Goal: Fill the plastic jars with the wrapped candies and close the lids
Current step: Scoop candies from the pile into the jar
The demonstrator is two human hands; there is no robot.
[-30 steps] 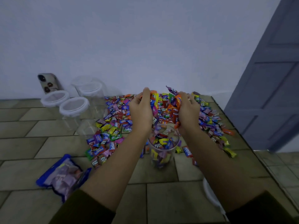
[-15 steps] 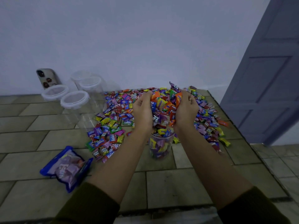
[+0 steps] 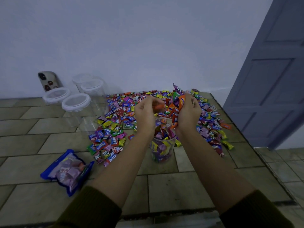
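Forearms extended, left hand (image 3: 144, 113) and right hand (image 3: 189, 113) raised side by side, fingers (image 3: 148, 100) curled round candies (image 3: 174, 109).

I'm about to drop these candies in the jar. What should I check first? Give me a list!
1. Jar upright and open: ok.
2. Right hand holding its candies above the jar's mouth: ok.
3. Left hand empty: cannot tell.
4. Room left in the jar: cannot tell.
5. Lid for this jar in sight: not ok.
6. Pile has more to scoop: ok.
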